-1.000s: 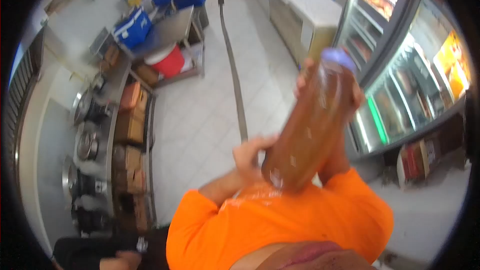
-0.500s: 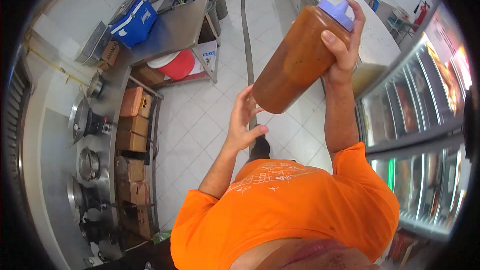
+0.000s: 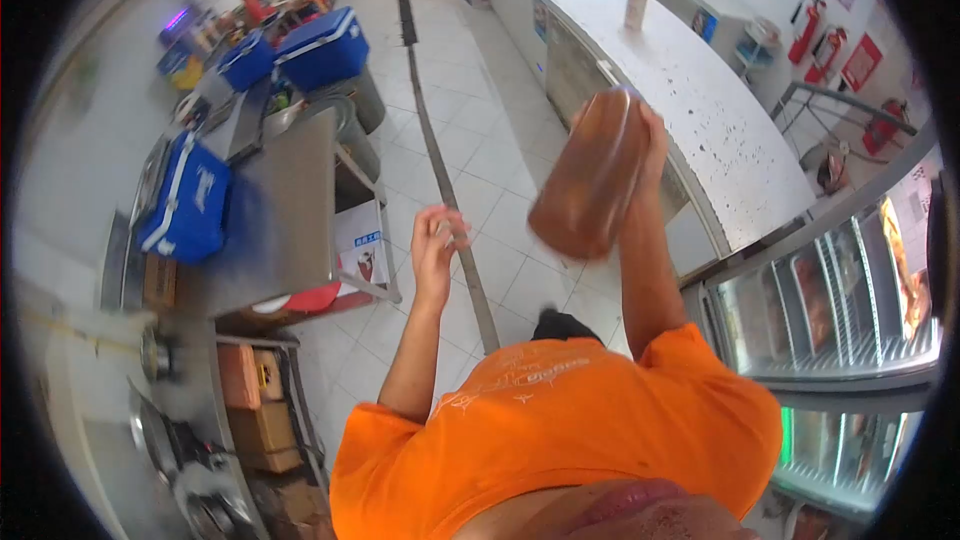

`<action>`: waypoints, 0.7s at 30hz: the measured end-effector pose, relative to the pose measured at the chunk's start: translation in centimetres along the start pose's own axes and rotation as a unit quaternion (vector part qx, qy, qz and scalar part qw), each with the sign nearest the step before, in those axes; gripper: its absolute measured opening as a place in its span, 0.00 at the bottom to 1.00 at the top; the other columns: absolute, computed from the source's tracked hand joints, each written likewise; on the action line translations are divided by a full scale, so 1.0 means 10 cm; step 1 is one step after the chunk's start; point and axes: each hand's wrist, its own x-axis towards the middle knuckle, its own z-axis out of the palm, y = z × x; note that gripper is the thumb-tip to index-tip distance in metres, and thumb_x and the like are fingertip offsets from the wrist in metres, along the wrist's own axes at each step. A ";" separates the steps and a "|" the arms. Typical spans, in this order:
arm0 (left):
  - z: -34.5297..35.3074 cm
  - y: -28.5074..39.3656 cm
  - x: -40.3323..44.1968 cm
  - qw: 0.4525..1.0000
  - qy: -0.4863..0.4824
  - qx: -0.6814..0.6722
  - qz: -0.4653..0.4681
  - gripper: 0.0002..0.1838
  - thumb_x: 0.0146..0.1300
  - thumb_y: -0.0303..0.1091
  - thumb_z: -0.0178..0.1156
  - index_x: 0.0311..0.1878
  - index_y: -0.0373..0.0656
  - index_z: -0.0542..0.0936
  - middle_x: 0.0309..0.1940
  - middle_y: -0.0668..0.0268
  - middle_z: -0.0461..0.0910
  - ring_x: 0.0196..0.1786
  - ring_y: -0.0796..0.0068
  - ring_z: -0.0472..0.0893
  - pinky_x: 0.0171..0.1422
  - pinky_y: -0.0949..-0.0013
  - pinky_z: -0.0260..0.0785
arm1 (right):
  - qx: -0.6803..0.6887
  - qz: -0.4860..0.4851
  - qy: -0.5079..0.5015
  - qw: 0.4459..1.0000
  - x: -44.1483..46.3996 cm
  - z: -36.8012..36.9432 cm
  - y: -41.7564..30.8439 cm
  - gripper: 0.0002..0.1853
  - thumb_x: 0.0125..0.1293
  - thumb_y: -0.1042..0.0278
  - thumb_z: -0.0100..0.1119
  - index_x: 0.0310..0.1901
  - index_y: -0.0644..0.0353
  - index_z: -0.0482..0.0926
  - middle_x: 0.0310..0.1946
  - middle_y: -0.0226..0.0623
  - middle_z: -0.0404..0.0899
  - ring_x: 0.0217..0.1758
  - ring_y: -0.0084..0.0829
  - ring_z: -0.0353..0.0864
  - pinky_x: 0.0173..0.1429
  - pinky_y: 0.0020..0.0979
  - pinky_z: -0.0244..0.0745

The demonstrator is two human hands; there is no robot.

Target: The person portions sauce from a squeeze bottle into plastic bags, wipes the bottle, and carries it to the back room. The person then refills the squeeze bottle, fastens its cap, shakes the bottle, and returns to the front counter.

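My right hand (image 3: 652,145) grips a large plastic bottle (image 3: 592,180) of brown sauce near its top. The bottle is tilted, its base toward me and to the left, and is blurred by motion. Its purple lid is almost wholly hidden now. My left hand (image 3: 437,240) is raised to the left of the bottle, apart from it. Its fingers are loosely bent and spread, with nothing in them.
A steel table (image 3: 285,210) with a blue cooler (image 3: 190,198) stands at left, above cardboard boxes (image 3: 262,430). Burners line the left wall. A long white counter (image 3: 690,110) runs at right, beside a glass-door fridge (image 3: 830,300). Fire extinguishers (image 3: 828,52) hang beyond.
The view has swung toward the far room. My left hand has come away from the bottle's base, moving left. The bottle, still in my right hand, has moved away from me, its lid turning out of sight.
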 end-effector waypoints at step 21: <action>-3.39 -3.73 3.87 0.624 0.282 0.323 -0.654 0.22 0.71 0.42 0.57 0.63 0.40 0.78 0.57 0.54 0.81 0.59 0.57 0.79 0.65 0.54 0.69 | 0.013 0.068 -0.120 0.990 8.56 0.64 1.64 0.35 0.62 0.45 0.62 0.65 0.61 0.72 0.53 0.49 0.79 0.54 0.45 0.82 0.60 0.47 0.81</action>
